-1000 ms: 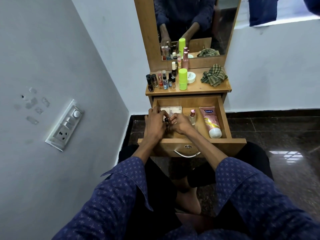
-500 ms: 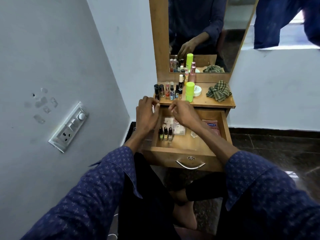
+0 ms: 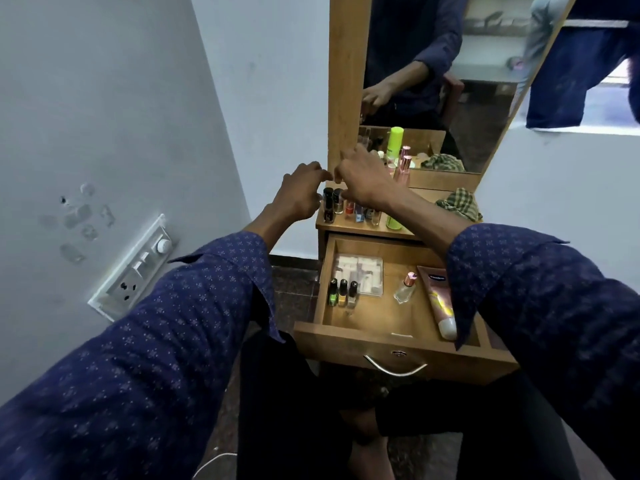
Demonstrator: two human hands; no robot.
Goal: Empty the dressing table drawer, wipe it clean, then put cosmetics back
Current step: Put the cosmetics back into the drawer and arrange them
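Below the tabletop, the open drawer (image 3: pixel 388 336) already holds three nail polish bottles (image 3: pixel 343 292), a clear case (image 3: pixel 360 274), a small perfume bottle (image 3: pixel 406 288) and a pink tube (image 3: pixel 439 306), so refilling seems underway. Both hands hover over the tabletop bottles (image 3: pixel 333 204): left hand (image 3: pixel 300 194) and right hand (image 3: pixel 364 180) loosely curled, apparently holding nothing. Next comes pinching more bottles.

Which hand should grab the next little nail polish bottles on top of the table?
Probably the left hand: it hovers right beside the two dark nail polish bottles at the tabletop's left end. The right hand reaches further back.
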